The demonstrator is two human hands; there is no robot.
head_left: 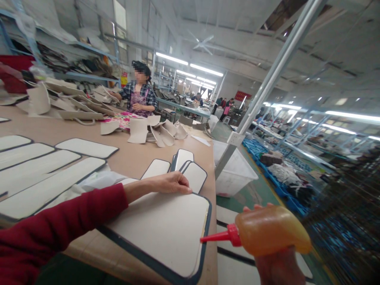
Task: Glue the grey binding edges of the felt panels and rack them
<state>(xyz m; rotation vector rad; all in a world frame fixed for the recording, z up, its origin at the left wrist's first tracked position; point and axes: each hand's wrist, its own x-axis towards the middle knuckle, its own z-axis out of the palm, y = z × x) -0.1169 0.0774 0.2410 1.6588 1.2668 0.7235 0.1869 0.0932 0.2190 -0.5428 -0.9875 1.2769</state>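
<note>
My left hand [170, 183], in a red sleeve, rests palm down on the far edge of a white panel with a dark blue border [166, 233] that lies at the table's near corner. My right hand [280, 266] grips an amber glue bottle [271, 230] with a red nozzle [218, 236]. The nozzle tip points at the panel's right edge, close to it or just touching. Several more white bordered panels [190, 172] lie just beyond my left hand.
Long white panels [44, 174] lie in rows on the brown table [130, 152] at left. Beige cut pieces [154, 132] are piled farther back, where a seated person [139, 95] works. A white bin [234, 170] and a slanted metal post [267, 87] stand right of the table.
</note>
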